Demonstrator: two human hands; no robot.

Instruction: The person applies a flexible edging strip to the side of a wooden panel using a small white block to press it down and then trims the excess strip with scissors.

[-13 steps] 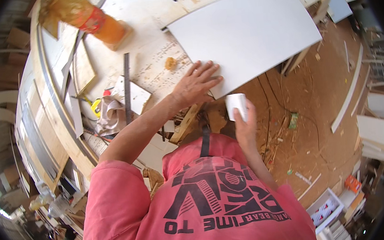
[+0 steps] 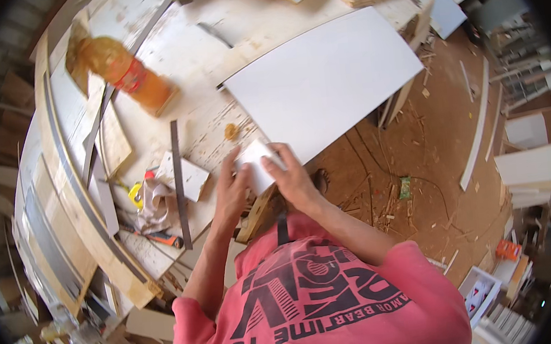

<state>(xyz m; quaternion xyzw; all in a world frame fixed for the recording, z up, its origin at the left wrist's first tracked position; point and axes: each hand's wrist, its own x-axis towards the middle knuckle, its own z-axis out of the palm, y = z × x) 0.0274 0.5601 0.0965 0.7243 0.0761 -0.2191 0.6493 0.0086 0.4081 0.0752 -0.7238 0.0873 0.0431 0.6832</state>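
Note:
My left hand [image 2: 230, 192] and my right hand [image 2: 295, 182] both grip a small white block [image 2: 256, 164], one at each side, with the thumbs on its near face. Its exact kind is unclear. They hold it at the near left corner of a large white panel [image 2: 326, 79], which lies on the workbench [image 2: 197, 67]. Just beyond the block is a small yellowish-brown lump [image 2: 231, 131]. A dark flat strip [image 2: 179, 180] lies left of my left hand, across a small white board [image 2: 192, 174].
Farther left stands a bottle of orange liquid [image 2: 129, 76]. A crumpled cloth [image 2: 156, 207], a yellow tape measure [image 2: 135, 195] and an orange-and-black tool [image 2: 165, 239] lie on the bench. Long curved wooden strips [image 2: 85, 208] run along the left. Cables and wood scraps litter the brown floor [image 2: 423, 211].
My left hand has left the white panel and come to the white block. My right hand has brought the block leftward, and both hands now hold it. The view has shifted.

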